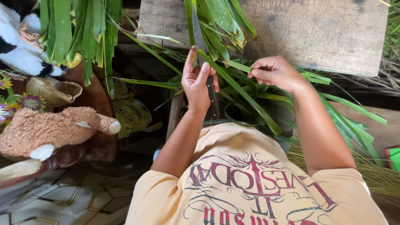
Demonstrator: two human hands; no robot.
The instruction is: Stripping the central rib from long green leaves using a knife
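My left hand [197,81] grips a knife [213,104] with a dark handle, its blade pointing up along a long green palm leaf [246,98]. My thumb presses the leaf near the blade's top. My right hand [274,72] pinches the same leaf strip a little to the right, fingers closed on it. The leaf runs diagonally from the top centre down to the right across my lap. More palm leaves [218,23] fan out above my hands over a weathered wooden board [316,33].
A bundle of green leaves [79,29] hangs at the top left. Plush toys [54,129] sit on a wooden chair at the left. A pile of thin leaf ribs [375,175] lies at the right. Patterned floor tiles [75,196] show below.
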